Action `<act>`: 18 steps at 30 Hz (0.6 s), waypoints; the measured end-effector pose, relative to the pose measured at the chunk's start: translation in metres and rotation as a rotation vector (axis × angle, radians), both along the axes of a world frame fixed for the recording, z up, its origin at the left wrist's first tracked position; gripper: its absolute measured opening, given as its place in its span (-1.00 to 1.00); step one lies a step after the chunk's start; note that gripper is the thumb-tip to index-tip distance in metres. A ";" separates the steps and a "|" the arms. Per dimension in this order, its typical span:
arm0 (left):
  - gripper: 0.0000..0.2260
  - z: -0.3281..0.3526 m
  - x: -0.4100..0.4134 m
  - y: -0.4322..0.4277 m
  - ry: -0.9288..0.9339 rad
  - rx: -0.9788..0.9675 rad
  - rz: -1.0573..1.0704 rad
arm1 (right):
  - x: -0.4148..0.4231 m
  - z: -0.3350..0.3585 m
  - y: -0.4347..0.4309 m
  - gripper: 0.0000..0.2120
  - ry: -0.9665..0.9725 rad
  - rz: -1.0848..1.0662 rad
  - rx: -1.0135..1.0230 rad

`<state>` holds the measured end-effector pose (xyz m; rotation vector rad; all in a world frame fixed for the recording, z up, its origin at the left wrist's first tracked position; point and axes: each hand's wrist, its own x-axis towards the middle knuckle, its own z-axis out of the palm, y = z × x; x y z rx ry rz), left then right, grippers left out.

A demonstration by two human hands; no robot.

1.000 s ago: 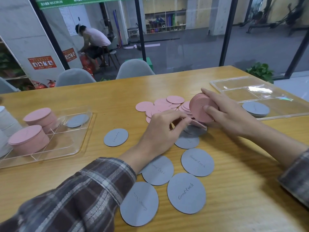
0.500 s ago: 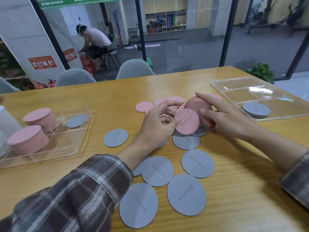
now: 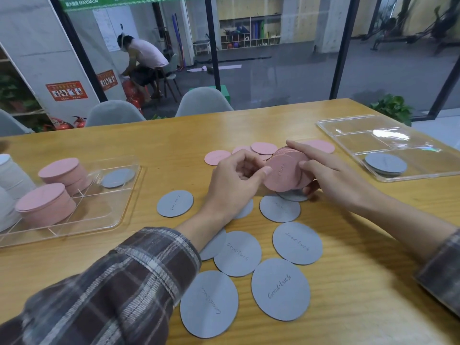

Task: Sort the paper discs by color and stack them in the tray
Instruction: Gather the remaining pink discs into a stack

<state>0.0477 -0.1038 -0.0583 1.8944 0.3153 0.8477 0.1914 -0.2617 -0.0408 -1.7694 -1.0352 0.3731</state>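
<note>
Flanking nine loose grey discs (image 3: 280, 290), two trays (image 3: 99, 210).

The wooden table (image 3: 161, 150) fills the view. At 9 o'clock a clear tray (image 3: 99, 210) lies on it, and a second clear tray (image 3: 361, 130) lies at 2 o'clock. Loose grey discs (image 3: 280, 289) spread flat from the centre down to 6 o'clock, some overlapping, with one disc (image 3: 175, 203) apart toward 8 o'clock. Pink discs (image 3: 217, 157) lie overlapped just past centre, toward 12 o'clock.

Pink discs (image 3: 283, 174), grey discs (image 3: 280, 288), brown plaid sleeve (image 3: 112, 290).
</note>
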 end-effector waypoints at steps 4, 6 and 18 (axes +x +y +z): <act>-0.87 0.003 -0.001 -0.004 0.064 -0.060 -0.015 | 0.000 -0.001 0.002 -0.56 0.021 -0.001 0.012; -0.88 0.004 -0.002 -0.007 0.079 -0.086 -0.015 | -0.002 -0.001 0.003 -0.56 0.024 0.003 0.007; -0.85 0.003 0.000 -0.006 0.117 -0.063 0.019 | -0.005 -0.005 0.004 -0.41 -0.407 0.029 -0.143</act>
